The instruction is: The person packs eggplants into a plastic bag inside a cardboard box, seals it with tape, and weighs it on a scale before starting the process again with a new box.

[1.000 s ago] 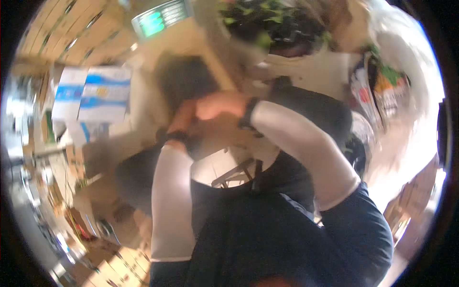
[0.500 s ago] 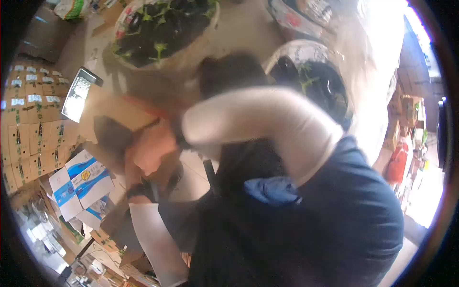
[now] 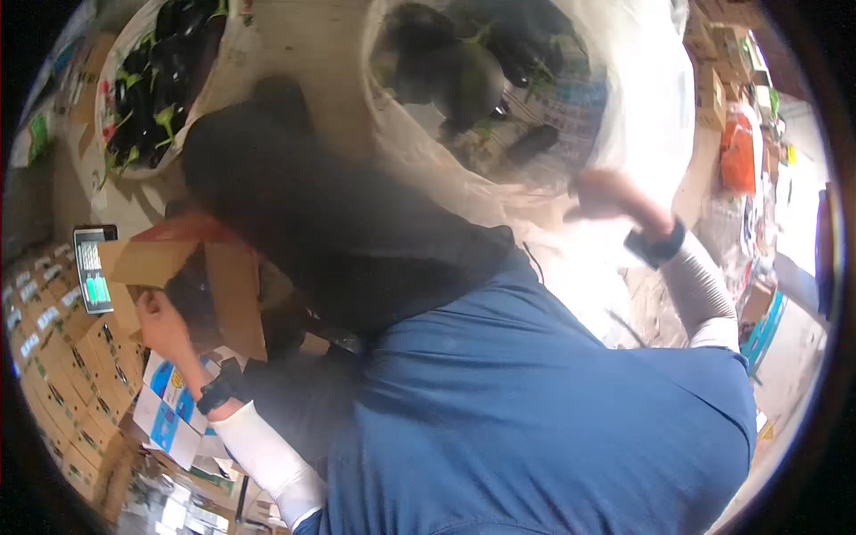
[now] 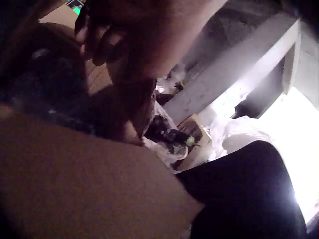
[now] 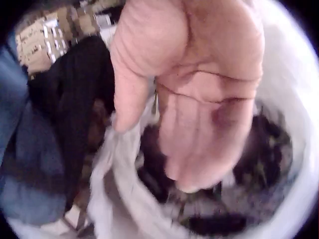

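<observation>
My left hand (image 3: pixel 165 330) is at the rim of an open cardboard box (image 3: pixel 236 299), its fingers curled over the edge. In the left wrist view, the thumb of that hand (image 4: pixel 139 64) reaches down to a cardboard flap (image 4: pixel 79 179); dark, glossy contents lie in the shadow inside. My right hand (image 3: pixel 615 196) is beside the near rim of a large white plastic bag (image 3: pixel 646 98) with eggplants (image 3: pixel 526 45) in it. Seen from the right wrist, the hand (image 5: pixel 194 89) holds nothing: its fingers stretch out over the bag opening, thumb apart.
Another container of eggplants (image 3: pixel 147 98) stands at the upper left. A phone or small display (image 3: pixel 92 267) is beside the box. Stacked cartons (image 3: pixel 62 330) line the left, with a white and blue carton (image 3: pixel 169 410) near my left wrist. My dark-clothed leg (image 3: pixel 357 241) lies between box and bag.
My hands were close together near the box; they have parted. The right has swung out to the white bag, while the left has stayed by the box. My view has turned right.
</observation>
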A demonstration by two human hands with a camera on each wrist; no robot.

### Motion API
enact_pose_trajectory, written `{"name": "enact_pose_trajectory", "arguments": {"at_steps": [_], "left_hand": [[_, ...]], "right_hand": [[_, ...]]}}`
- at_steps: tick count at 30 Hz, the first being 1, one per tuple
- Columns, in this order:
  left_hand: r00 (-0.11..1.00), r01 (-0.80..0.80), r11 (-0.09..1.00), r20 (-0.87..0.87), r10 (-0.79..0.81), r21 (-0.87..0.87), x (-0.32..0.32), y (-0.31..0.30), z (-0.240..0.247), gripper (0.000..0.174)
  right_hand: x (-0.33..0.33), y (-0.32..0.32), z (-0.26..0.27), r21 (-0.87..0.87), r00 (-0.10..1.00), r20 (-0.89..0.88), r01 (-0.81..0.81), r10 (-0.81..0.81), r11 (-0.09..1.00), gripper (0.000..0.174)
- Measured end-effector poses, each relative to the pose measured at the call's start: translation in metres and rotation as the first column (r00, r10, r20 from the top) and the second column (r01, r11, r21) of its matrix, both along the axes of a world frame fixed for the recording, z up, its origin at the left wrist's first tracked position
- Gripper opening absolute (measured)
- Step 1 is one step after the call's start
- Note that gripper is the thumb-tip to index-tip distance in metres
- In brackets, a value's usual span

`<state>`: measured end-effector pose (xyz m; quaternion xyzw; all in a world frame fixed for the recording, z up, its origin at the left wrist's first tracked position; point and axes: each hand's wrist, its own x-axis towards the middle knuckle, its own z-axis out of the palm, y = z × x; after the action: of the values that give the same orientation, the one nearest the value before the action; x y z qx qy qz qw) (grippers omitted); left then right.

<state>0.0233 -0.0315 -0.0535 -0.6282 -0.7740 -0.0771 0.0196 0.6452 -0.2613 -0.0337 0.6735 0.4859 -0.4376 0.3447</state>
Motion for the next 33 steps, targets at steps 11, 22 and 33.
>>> {"name": "enact_pose_trajectory", "arguments": {"at_steps": [11,22,33], "left_hand": [[0.658,0.602,0.708,0.272,-0.702,0.368,0.207,0.002,0.104,0.028],[-0.124,0.963,-0.186,0.293,-0.948,-0.197,0.423,0.012,0.04,0.069],[0.063,0.996,-0.005,0.741,-0.669,-0.089,0.401,0.023,0.031,0.025]], "right_hand": [[-0.028,-0.123,-0.083,0.381,0.9,-0.377,0.368,-0.221,0.848,0.043],[-0.019,0.024,0.015,0.898,0.909,-0.285,0.142,0.305,0.416,0.017],[-0.01,0.044,-0.004,0.871,0.945,-0.326,0.312,-0.027,0.379,0.015]]}}
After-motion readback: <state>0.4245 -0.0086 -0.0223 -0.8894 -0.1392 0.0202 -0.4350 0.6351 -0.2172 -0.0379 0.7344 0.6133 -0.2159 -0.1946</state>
